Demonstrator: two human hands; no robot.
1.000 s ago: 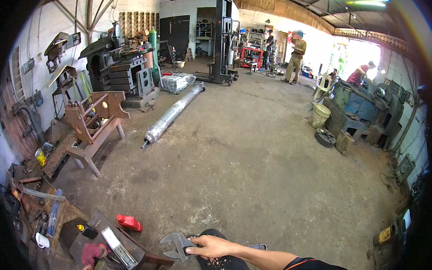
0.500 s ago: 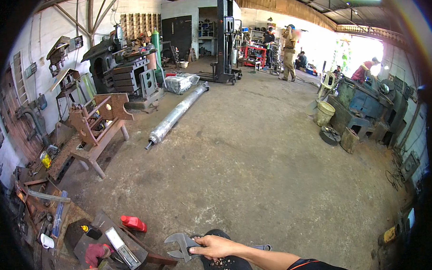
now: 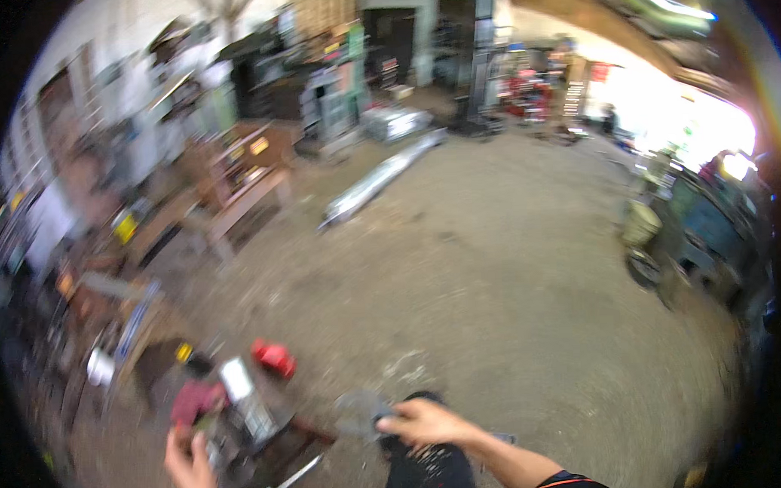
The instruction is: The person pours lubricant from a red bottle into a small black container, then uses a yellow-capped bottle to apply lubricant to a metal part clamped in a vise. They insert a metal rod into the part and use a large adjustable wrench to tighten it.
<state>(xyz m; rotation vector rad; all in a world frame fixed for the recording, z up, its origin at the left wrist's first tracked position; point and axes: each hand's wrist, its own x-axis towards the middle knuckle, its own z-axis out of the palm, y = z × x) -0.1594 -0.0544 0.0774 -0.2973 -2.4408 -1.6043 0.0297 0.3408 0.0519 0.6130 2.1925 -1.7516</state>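
Observation:
My right hand [image 3: 427,422] is closed around an adjustable wrench [image 3: 379,416] above my dark-clad leg. The jaw end, smeared by motion, points left, and a bit of the handle shows past my wrist. At the lower left, my left hand [image 3: 190,470] is raised beside a low work table, its fingers stretched and apart with nothing clear between them. Next to it on the table lie a dark pink cloth [image 3: 196,402] and a long pale case [image 3: 248,399]. A shiny metal tool [image 3: 293,480], its kind blurred, is between my hands.
Past the table is a red bottle [image 3: 274,358]; a yellow-capped dark bottle [image 3: 192,358] and a white cup [image 3: 101,367] are farther left. A long metal cylinder [image 3: 380,180] lies on the concrete floor [image 3: 494,266] near a rusty frame [image 3: 242,189]. Machinery [image 3: 720,211] stands at right.
The whole view has swung left and blurred. My left hand has come up further into view, its fingers now apart. The right hand still holds the wrench. The shiny tool shows more fully.

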